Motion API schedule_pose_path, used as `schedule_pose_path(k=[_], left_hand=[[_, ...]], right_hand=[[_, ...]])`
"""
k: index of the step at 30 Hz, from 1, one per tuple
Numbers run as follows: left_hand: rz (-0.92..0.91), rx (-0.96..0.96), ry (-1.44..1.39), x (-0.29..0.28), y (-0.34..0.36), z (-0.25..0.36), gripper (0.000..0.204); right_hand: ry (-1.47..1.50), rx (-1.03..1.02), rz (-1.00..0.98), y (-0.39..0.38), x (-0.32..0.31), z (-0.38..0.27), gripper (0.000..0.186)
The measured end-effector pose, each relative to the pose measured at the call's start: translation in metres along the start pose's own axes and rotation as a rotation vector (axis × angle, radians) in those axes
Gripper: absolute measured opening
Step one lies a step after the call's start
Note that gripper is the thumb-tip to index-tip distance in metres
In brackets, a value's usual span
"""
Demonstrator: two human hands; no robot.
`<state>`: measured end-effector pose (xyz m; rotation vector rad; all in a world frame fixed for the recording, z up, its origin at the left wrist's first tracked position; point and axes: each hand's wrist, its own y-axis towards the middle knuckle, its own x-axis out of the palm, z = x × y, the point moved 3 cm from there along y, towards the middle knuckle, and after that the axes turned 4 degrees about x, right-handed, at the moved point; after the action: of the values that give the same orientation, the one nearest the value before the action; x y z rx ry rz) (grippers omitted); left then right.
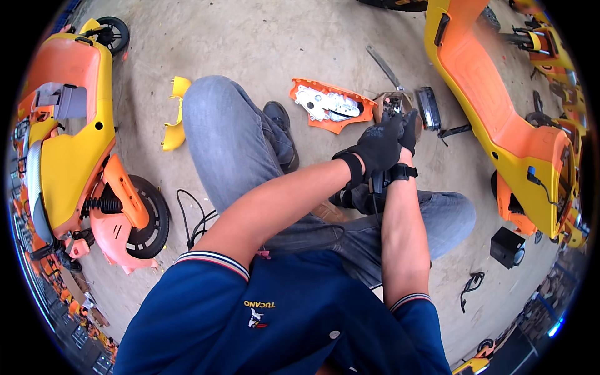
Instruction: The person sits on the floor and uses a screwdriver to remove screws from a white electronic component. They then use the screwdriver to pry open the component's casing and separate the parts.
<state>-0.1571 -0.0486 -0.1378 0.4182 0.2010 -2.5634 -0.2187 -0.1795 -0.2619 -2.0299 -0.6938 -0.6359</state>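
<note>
Box (379, 106) sits on floor (237, 37) beside orange cover (331, 126), left hand (380, 142) and right hand (409, 129) at its near side; fingertips obscured, grip cannot be told. A nudge could tip it, spilling parts (394, 101).

A yellow-and-orange plastic-bodied scooter (69, 172) stands along the left edge of the pale grey concrete floor (231, 37), one black-tyred wheel (157, 215) turned inward. Just beside it, a curved yellow plastic cover piece (175, 119) with a notched side lies on the floor. Along the right edge stands a second yellow-and-orange scooter (494, 100), a short black cable with a blue end (532, 176) against its body. Toward the lower right corner lie a black boxy part (504, 245) and a thin black bracket-like piece (472, 287).
</note>
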Motion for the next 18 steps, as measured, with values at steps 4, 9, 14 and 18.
schedule_pose_path(k=[4, 9, 14, 18], left_hand=[[0.027, -0.097, -0.055, 0.004, 0.011, -0.018, 0.017], [-0.01, 0.011, -0.169, 0.003, 0.017, -0.028, 0.021], [-0.194, 0.064, -0.371, -0.003, 0.012, -0.026, 0.028], [-0.348, -0.054, -0.409, -0.002, 0.01, -0.019, 0.028]], right_hand=[[-0.224, -0.291, 0.069, -0.007, 0.018, 0.004, 0.041], [-0.192, -0.215, 0.199, -0.025, 0.042, 0.005, 0.039], [-0.18, -0.267, 0.051, -0.002, 0.01, 0.005, 0.043], [-0.825, -0.559, -0.099, 0.024, -0.019, 0.002, 0.042]])
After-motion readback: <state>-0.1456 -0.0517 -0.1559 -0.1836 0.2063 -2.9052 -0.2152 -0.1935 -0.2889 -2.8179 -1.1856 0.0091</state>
